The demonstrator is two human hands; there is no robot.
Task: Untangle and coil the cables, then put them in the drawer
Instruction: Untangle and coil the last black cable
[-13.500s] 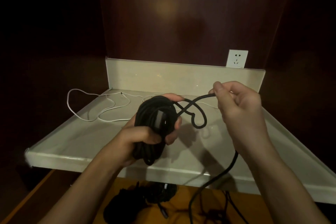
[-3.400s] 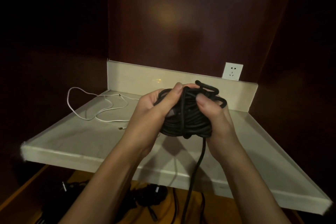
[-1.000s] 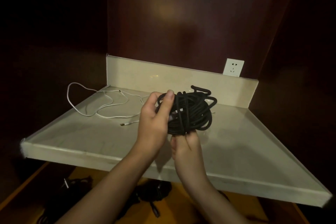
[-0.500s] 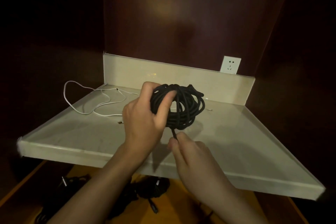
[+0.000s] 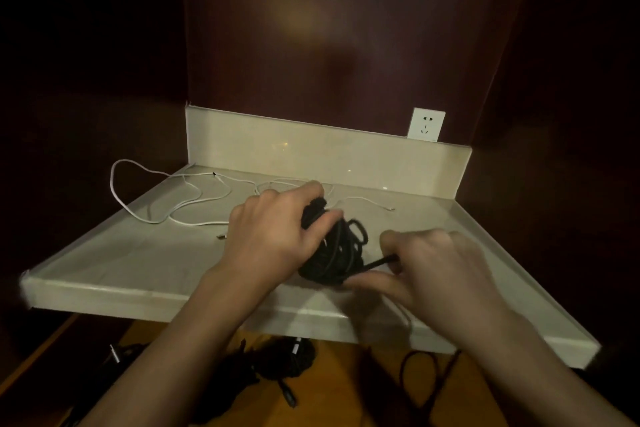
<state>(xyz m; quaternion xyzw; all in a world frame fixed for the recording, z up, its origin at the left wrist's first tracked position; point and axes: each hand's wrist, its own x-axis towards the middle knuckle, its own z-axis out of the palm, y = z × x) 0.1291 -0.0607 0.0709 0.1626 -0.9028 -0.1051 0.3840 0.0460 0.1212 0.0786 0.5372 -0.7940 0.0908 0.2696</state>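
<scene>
A coiled black cable [image 5: 332, 255] is held low over the pale stone counter [image 5: 138, 263]. My left hand [image 5: 273, 239] grips the coil from the left, fingers curled over its top. My right hand [image 5: 436, 270] pinches the cable's loose end [image 5: 379, 262] just right of the coil. A thin white cable [image 5: 180, 199] lies loose and uncoiled on the counter's back left. Below the counter's front edge, the open wooden drawer [image 5: 346, 388] holds other black cables [image 5: 277, 362].
A raised stone backsplash [image 5: 311, 152] closes the counter's rear, with a white wall socket [image 5: 426, 125] above its right end. Dark wood panels stand close on both sides. A black cable loop [image 5: 419, 371] lies in the drawer at right.
The coil has dropped from chest height towards the counter and tilted. My right hand moved from under the coil out to its right, now pinching the loose end.
</scene>
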